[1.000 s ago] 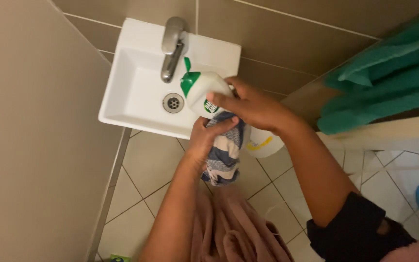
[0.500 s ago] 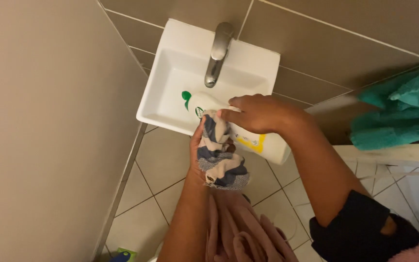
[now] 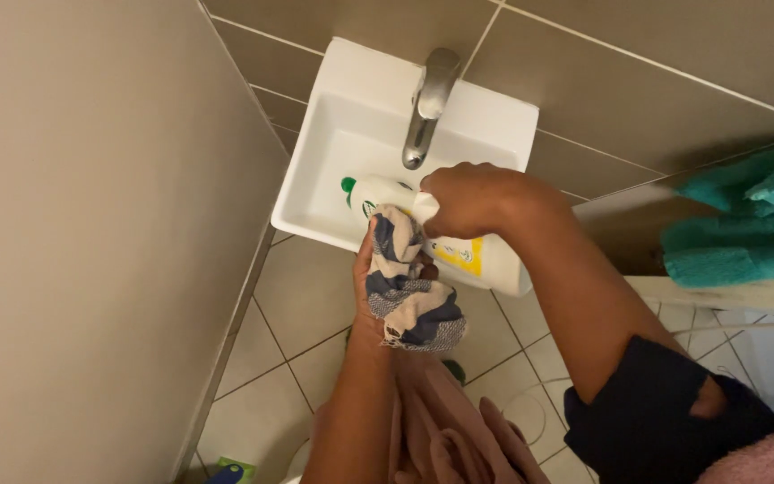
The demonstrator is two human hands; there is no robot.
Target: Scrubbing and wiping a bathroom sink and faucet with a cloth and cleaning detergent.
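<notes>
My right hand (image 3: 468, 199) grips a white plastic bottle (image 3: 481, 263) with a green cap and a yellow label patch, tipped on its side with the cap pointing left over the sink (image 3: 351, 99). My left hand (image 3: 371, 278) holds a crumpled cloth (image 3: 409, 291) with blue, grey and white stripes just under the bottle's neck, at the sink's front edge. The cloth hides most of my left fingers.
The small white sink is fixed to a brown tiled wall, with a chrome tap (image 3: 429, 103) above its basin. A beige wall (image 3: 91, 224) runs along the left. Teal towels (image 3: 745, 224) lie at the right. Pale floor tiles (image 3: 306, 296) lie below; pinkish fabric (image 3: 441, 430) covers my legs.
The bottle has tipped from cap-up to lying sideways with its cap to the left. The cloth has come up against the bottle's neck. The view has shifted, so the sink sits further right.
</notes>
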